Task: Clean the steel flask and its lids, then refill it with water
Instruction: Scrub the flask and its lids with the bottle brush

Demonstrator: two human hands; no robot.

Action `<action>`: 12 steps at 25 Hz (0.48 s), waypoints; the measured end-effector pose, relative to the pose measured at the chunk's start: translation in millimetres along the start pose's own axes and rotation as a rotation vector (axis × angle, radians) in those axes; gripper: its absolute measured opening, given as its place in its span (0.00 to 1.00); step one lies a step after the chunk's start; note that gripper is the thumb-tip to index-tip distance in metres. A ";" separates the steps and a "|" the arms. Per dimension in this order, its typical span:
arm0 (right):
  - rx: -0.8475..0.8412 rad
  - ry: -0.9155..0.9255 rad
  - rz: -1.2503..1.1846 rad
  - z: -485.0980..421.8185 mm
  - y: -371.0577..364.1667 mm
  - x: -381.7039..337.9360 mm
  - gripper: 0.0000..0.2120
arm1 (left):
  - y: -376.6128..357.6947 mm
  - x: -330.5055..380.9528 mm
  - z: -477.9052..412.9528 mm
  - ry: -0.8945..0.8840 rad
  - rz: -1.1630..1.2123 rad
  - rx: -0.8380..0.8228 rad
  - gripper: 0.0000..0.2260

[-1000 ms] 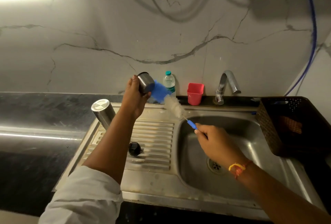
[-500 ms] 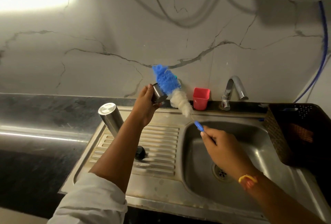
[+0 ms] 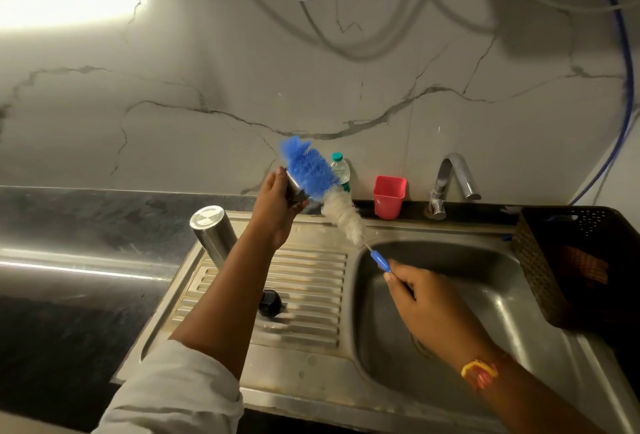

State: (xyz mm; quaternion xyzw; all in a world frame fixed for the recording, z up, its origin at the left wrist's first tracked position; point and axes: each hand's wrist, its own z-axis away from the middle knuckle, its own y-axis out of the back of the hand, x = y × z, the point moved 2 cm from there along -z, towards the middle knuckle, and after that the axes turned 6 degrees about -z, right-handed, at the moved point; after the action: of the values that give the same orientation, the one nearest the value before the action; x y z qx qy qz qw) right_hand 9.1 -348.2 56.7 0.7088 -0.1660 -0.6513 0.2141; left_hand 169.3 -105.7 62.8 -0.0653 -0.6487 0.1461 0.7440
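Lower left of the frame: a white sleeve [image 3: 173, 395] covers the left forearm, which runs up toward the centre. Lower right: the right wrist carries a yellow-and-red thread band [image 3: 479, 374].

Right hand [image 3: 427, 307], right of centre, over the sink basin [image 3: 491, 295]: fingers curled closed round the blue handle end of the bottle brush [image 3: 341, 217], thumb on top. The brush's long axis runs diagonally from the handle at lower right to the blue bristle tip at upper left. White bristles form the lower section and blue bristles the upper.

On the ribbed drainboard [image 3: 311, 281], centre frame, a black stopper lid [image 3: 270, 302] lies just right of the left forearm. At the drainboard's upper left corner stands the steel flask [image 3: 213, 234], flat closed end up, long axis near upright and leaning toward the upper left. Neither hand touches it.

Left hand [image 3: 275, 213], above centre: fingers and thumb wrapped round the steel cup lid [image 3: 294, 188], holding it above the drainboard. The lid's open end faces right, against the blue bristles. Whether the bristles enter it cannot be told.

Along the back ledge, left to right: a clear plastic bottle [image 3: 340, 172] with a green cap, partly behind the brush, a red cup [image 3: 389, 196], and a chrome tap [image 3: 450, 184]. A dark perforated basket [image 3: 571, 260] sits at the right edge.
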 end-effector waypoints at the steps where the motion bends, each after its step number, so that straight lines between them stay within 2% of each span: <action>1: 0.021 -0.002 0.005 -5.1 0.8 -0.9 0.14 | -3.9 1.0 1.7 -0.007 -0.041 -0.030 0.15; 6: -0.041 -0.020 0.002 6.8 0.8 2.0 0.14 | 10.9 9.1 -2.6 0.002 0.109 0.117 0.14; 12: -0.002 -0.020 0.004 -4.6 -1.6 0.7 0.15 | -1.1 -1.0 10.0 0.037 -0.015 -0.024 0.15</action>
State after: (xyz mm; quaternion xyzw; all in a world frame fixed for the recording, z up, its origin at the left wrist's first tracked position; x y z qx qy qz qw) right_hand 13.7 -346.8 55.6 0.7019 -0.1689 -0.6579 0.2145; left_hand 159.5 -108.0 63.6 -0.0721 -0.6368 0.1318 0.7562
